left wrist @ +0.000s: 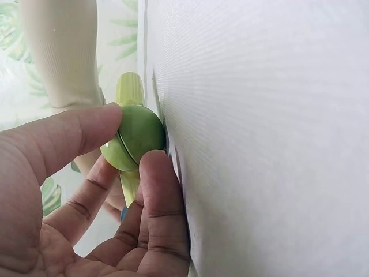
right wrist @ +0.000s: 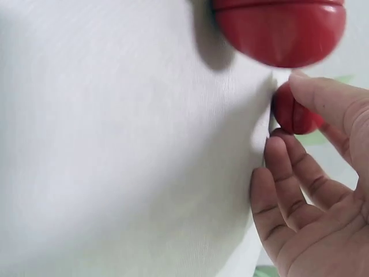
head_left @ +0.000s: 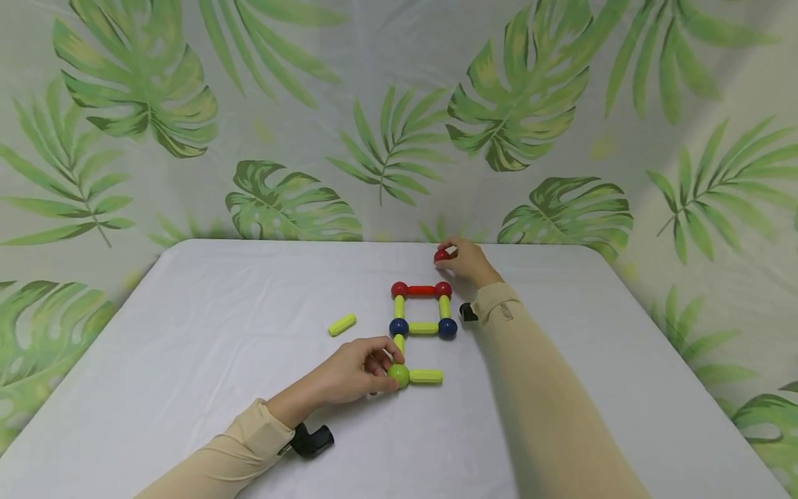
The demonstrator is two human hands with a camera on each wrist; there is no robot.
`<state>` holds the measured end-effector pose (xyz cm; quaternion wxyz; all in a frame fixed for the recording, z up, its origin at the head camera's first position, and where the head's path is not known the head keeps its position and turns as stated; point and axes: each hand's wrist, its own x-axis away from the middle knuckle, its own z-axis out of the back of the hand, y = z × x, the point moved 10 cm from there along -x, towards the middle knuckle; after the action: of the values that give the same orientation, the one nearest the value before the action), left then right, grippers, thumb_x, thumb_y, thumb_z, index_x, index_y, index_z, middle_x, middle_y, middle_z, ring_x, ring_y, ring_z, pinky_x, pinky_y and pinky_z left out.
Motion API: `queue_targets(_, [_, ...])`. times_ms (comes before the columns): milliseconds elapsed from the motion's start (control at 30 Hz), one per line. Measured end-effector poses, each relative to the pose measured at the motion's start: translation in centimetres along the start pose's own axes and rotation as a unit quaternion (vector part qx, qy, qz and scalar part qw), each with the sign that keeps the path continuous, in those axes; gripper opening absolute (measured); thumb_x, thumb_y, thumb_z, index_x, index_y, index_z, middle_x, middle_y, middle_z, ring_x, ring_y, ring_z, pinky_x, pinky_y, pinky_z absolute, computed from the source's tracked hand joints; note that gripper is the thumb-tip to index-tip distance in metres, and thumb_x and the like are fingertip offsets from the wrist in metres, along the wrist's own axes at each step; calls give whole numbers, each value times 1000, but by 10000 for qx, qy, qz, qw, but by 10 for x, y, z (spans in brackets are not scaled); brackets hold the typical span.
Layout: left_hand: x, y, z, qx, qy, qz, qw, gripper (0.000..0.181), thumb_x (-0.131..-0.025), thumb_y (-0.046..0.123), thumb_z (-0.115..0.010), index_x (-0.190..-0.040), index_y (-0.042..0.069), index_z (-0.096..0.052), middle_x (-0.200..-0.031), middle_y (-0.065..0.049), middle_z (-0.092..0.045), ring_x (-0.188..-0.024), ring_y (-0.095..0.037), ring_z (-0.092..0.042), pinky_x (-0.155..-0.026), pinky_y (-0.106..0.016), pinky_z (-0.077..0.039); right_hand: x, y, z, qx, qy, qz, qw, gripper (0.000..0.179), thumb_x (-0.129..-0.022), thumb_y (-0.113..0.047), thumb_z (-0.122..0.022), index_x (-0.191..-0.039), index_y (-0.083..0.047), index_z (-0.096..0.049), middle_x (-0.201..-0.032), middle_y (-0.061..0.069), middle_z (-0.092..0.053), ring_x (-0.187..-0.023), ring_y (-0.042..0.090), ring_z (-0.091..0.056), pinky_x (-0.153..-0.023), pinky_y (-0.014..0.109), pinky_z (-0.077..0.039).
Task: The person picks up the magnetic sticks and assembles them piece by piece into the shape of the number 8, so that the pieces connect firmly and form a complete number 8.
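My left hand pinches a green ball between thumb and fingers; the left wrist view shows the seam across this green ball. A yellow-green rod sticks out to its right, and another rod runs from it to a blue ball. Beyond the built frame, near the table's far edge, my right hand holds a loose red ball by thumb and fingers. In the right wrist view that red ball sits under the thumb, with the other fingers loosely bent below it.
A square of rods joins two red balls, the right one included, with two blue balls, the right one included. A red rod forms its far side. One loose yellow-green rod lies left of it on the white table.
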<state>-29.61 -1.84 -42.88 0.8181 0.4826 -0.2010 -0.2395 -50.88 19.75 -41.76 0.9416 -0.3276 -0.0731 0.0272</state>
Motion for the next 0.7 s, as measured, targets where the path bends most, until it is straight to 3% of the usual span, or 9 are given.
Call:
queue_targets(300, [-1,2,-1,45,-20,-93,9999,29,-92,11,-85,-117,14,-70,-104,-6,-69,-85,-15,-62,-65,-22,-51,12,13,14,135,-91,48,9999,42,-101,-25,-77,-137,-11,-62,-131,22,-65,-107,32,-62,-90,38,-52])
queue_targets(500, [-2,1,0,46,-12,-42,10000,29,-92,12,-85,-117,14,-71,-105,-6,-69,-86,-14,-63,-66,-23,-52,21,21,24,50,-165,44,9998,43,-99,-28,-79,-136,-14,-62,-130,20,-63,-111,35,-58,-94,42,-51])
queue_targets(700, [1,0,-1,166,-17,14,9999,30,-92,12,-85,-118,13,-70,-105,-7,-69,-86,-15,-62,-65,-23,-52,32,26,29,220,-268,223,9992,46,-97,-27,-81,-136,-12,-64,-128,21,-67,-109,33,-60,-90,40,-52])
